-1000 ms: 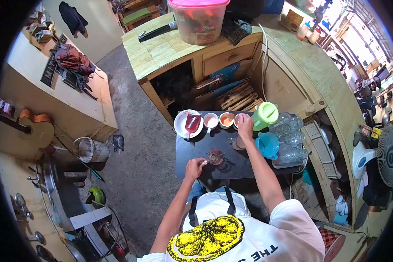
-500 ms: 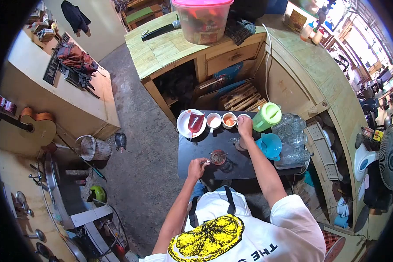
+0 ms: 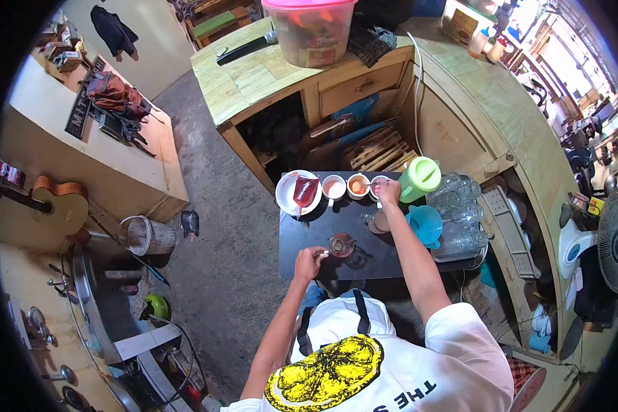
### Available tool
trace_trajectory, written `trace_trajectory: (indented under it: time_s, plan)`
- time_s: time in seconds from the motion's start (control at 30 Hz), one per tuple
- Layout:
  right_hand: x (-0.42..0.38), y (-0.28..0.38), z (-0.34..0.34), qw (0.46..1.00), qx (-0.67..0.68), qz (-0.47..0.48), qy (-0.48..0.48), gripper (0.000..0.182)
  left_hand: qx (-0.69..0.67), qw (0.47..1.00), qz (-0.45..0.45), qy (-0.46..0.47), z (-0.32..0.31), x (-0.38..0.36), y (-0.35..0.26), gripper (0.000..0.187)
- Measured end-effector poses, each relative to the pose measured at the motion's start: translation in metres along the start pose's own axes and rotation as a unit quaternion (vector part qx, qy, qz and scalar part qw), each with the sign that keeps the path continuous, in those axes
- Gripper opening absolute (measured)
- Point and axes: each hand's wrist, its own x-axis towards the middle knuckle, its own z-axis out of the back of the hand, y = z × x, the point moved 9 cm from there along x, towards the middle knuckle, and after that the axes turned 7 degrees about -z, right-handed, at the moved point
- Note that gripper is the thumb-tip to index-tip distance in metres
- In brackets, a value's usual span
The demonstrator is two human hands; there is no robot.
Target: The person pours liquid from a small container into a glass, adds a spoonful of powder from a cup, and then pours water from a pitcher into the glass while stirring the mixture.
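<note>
My left hand (image 3: 310, 262) is pinched beside a glass of dark reddish drink (image 3: 341, 245); a small white bit shows at its fingertips, too small to name. On the far side of the table, my right hand (image 3: 388, 191) grips a spoon (image 3: 371, 184) whose end reaches into a white cup with orange contents (image 3: 358, 193). Part of another white cup (image 3: 375, 199) shows under that hand. To the left stand a white cup with pale pink contents (image 3: 334, 186) and a white bowl (image 3: 286, 199) holding a bag of red liquid (image 3: 305, 190). A brownish glass (image 3: 379, 221) is partly behind my right forearm.
A green lidded pitcher (image 3: 420, 178), a blue jug (image 3: 426, 225) and several clear glasses on a tray (image 3: 458, 230) crowd the right of the dark table (image 3: 302, 237). Beyond it stands a wooden counter (image 3: 254, 75) with a pink-lidded tub (image 3: 309, 34).
My right hand has shifted slightly, and the spoon shows more clearly in the orange cup. The left hand stays by the glass. The whole view has moved a little.
</note>
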Motion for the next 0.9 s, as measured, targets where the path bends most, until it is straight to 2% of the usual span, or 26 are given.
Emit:
trace_trajectory:
  time_s: [0.2, 0.3, 0.5, 0.9]
  plan:
    - [-0.010, 0.013, 0.003, 1.000, -0.011, 0.007, -0.028, 0.022, 0.028, 0.999, -0.039, -0.024, 0.004, -0.003, -0.011, 0.018]
    - [-0.021, 0.020, 0.005, 0.999, 0.024, -0.020, -0.033, 0.021, 0.031, 0.999, -0.015, -0.020, 0.003, -0.004, -0.007, 0.018]
    - [-0.035, 0.021, 0.007, 0.995, 0.078, -0.036, -0.044, 0.023, 0.024, 0.999, -0.026, -0.015, 0.003, -0.002, -0.005, 0.019]
    - [-0.060, 0.027, 0.015, 0.991, 0.111, -0.037, -0.061, 0.024, 0.010, 1.000, -0.014, -0.003, 0.000, 0.000, 0.000, 0.022]
